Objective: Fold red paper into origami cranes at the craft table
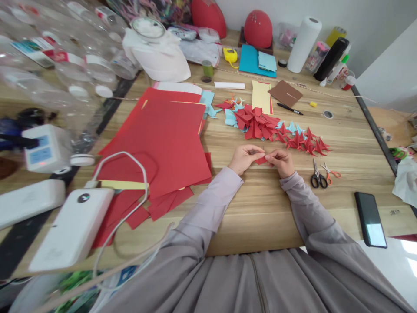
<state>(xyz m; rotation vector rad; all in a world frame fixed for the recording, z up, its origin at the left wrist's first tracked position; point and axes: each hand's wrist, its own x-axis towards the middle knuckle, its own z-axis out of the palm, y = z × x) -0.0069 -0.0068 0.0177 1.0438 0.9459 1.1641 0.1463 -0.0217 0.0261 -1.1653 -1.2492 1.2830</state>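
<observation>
Between both hands, just above the wooden table, is a small folded piece of red paper (260, 160). My left hand (245, 158) pinches its left side between thumb and fingers. On the other side, my right hand (280, 161) grips the paper's right edge with closed fingertips. The fingers partly cover the paper, so its full shape is hidden. Right behind the hands lies a heap of folded red paper pieces (256, 121), with red paper cranes (304, 141) to the right and light blue folded pieces (295, 128) among them.
Large red paper sheets (169, 143) cover the left side. Black-handled scissors (318, 177) and orange-handled scissors (331, 174) lie right of the hands. A phone (370, 219) rests near the right edge. A white power bank (73, 228) with a cable sits front left. A pen (289, 108) lies farther back.
</observation>
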